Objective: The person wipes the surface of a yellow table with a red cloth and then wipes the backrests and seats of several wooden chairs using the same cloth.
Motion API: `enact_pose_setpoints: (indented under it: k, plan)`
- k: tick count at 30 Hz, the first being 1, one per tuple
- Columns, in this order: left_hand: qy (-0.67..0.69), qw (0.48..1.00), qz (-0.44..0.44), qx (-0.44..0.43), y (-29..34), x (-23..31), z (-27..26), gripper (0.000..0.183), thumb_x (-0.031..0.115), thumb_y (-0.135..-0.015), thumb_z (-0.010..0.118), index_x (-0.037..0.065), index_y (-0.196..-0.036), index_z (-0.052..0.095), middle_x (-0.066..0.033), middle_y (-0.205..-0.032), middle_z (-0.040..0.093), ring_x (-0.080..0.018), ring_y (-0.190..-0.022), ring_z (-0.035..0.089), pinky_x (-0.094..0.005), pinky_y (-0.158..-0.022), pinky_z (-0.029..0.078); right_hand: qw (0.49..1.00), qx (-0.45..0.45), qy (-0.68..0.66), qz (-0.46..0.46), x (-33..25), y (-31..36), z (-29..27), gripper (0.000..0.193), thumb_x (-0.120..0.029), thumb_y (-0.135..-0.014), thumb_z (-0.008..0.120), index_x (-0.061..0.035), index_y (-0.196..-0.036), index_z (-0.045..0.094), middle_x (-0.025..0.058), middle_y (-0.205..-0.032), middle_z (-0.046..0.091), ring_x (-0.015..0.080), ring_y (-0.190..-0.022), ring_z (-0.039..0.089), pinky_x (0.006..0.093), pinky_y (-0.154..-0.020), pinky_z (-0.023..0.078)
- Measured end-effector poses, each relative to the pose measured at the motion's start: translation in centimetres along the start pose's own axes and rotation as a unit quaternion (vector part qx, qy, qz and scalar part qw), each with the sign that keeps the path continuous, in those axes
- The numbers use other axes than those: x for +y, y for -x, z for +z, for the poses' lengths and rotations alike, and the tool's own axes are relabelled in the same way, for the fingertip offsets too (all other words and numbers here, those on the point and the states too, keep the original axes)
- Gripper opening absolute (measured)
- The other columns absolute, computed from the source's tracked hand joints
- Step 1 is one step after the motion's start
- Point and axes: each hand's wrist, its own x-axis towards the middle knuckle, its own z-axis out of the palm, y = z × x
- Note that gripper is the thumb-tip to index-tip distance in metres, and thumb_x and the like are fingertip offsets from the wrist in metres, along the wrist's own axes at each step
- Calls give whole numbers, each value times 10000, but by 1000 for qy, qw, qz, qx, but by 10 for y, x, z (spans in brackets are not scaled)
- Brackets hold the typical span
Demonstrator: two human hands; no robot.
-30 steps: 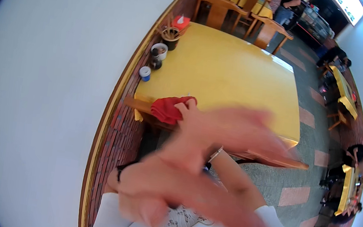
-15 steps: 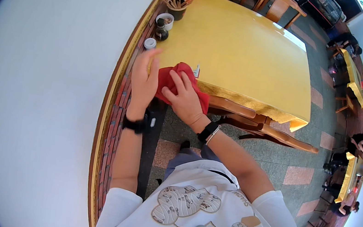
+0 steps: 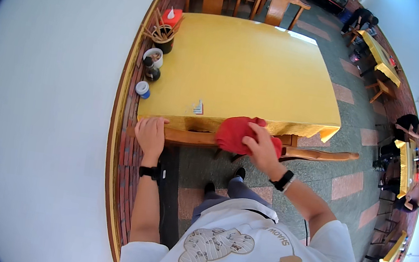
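Note:
My right hand (image 3: 261, 148) is closed on a bunched red cloth (image 3: 233, 134), which lies against the top rail of a wooden chair (image 3: 187, 137). This chair stands at the near edge of the table, its back toward me. At the rail's left end, beside the brick wall, my left hand (image 3: 149, 136) is wrapped over the wood. Beyond both hands spreads the yellow-covered table (image 3: 250, 72). On it, near the front edge, lies a small white and red card or packet (image 3: 199, 108).
Along the wall stand a blue cup with a white lid (image 3: 143, 89), a dark bottle (image 3: 151, 71), a white bowl (image 3: 154, 57), a chopstick pot (image 3: 163, 41) and a red tissue box (image 3: 172, 16). A second chair (image 3: 318, 154) is at right. People work at far tables.
My left hand has come down from beside the wall onto the chair rail. My right hand has carried the red cloth rightward along the chair back. The whole view has shifted.

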Motion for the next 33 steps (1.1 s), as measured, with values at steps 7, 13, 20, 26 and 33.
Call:
enact_pose_setpoints:
  k: [7, 13, 20, 26, 33]
  plan:
    - [-93, 991, 92, 13, 3, -12, 9, 261, 278, -969, 452, 151, -920, 674, -48, -936, 689, -254, -1001, 602, -429, -1036, 350, 993, 23, -68, -91, -91, -101, 69, 349, -67, -735, 657, -127, -1075, 604, 194, -1275, 506, 377, -1063, 530, 465, -924, 451]
    - [-107, 991, 83, 16, 8, -23, 5, 290, 268, -981, 422, 140, -909, 672, -70, -912, 681, -285, -946, 606, -443, -1025, 370, 993, -1, -28, -115, -78, -84, 54, 300, -95, -754, 637, -159, -1044, 597, 142, -1235, 518, 334, -1011, 542, 433, -868, 478]
    - [-55, 997, 54, -11, -2, -11, 3, 356, 239, -997, 391, 134, -849, 697, -73, -882, 694, -280, -925, 607, -434, -990, 381, 998, 7, 64, 16, -18, 4, -18, 272, -62, -749, 626, -148, -1006, 597, 142, -1269, 501, 359, -1020, 533, 430, -876, 480]
    - [-5, 998, -19, -67, -8, -13, 4, 303, 239, -1004, 449, 96, -932, 707, -93, -948, 700, -285, -971, 617, -414, -961, 410, 989, 6, -109, 97, -14, 66, -49, 400, 117, -679, 566, -106, -1011, 563, 147, -1248, 506, 395, -1122, 511, 434, -940, 460]
    - [202, 970, 137, 14, -6, 150, 25, 142, 110, -966, 563, 27, -1048, 645, -125, -1066, 658, -301, -1030, 609, -393, -952, 452, 913, 92, -303, 256, -16, 139, -80, 320, 113, -760, 598, -81, -1004, 522, 121, -1229, 561, 266, -1129, 555, 353, -985, 430]
